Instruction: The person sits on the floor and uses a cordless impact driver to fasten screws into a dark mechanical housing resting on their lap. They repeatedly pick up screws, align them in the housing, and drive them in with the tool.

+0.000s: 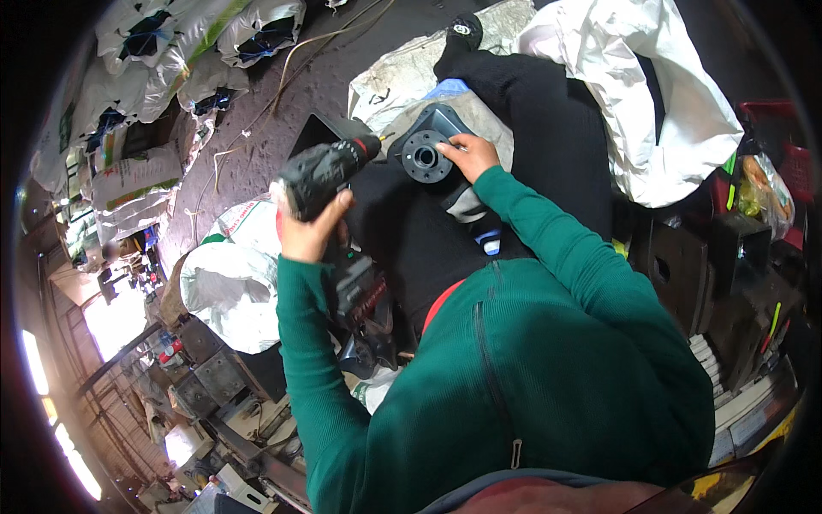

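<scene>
My left hand [315,228] is wrapped round the grip of a black cordless drill [324,176]. The drill's thin bit points right, toward a black plastic part with a round flange [419,174]; a small gap separates the two. This part has a large centre hole, several smaller holes around it and a wider angular base. At its right edge, my right hand [471,158] grips the flange between thumb and fingers. The part rests over my lap, on a pale cloth [490,128] across my black trousers. Below my left hand shows the drill's battery [358,287].
An open white sack [231,287] stands left of my left forearm. Several filled white sacks [137,184] are at the far left. More white sacking [634,77] lies right of my legs. Dark metal blocks [672,261] stand at the right. A cable [282,81] runs over the floor.
</scene>
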The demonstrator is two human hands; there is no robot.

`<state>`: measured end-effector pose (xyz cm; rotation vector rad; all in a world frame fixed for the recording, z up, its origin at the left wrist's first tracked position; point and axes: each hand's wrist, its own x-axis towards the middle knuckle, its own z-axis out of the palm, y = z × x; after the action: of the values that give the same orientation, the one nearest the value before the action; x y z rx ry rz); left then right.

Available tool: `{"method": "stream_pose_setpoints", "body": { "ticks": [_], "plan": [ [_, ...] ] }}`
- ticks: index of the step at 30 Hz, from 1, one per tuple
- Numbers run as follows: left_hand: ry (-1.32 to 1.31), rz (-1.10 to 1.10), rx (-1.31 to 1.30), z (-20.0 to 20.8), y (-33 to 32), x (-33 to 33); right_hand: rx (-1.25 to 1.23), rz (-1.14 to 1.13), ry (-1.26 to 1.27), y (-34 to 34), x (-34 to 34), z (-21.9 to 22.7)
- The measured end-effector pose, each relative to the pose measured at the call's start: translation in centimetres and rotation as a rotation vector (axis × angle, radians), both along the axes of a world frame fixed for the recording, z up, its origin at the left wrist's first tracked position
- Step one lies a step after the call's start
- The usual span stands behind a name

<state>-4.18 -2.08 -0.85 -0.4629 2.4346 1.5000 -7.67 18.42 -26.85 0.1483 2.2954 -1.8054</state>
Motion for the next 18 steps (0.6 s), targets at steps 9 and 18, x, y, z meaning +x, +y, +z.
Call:
{"method": "stream_pose_setpoints", "body": {
  "ticks": [9, 18],
  "plan": [
    [0.074, -0.327, -0.191, -1.2, 2.6, 8.7, -1.793, 0.013, -0.778, 4.4, 1.1, 2.6],
    [0.149, -0.337, -0.207, -0.8, 3.7, 7.9, -1.682, 0.032, -0.867, 3.7, 2.3, 7.6]
  ]
}}
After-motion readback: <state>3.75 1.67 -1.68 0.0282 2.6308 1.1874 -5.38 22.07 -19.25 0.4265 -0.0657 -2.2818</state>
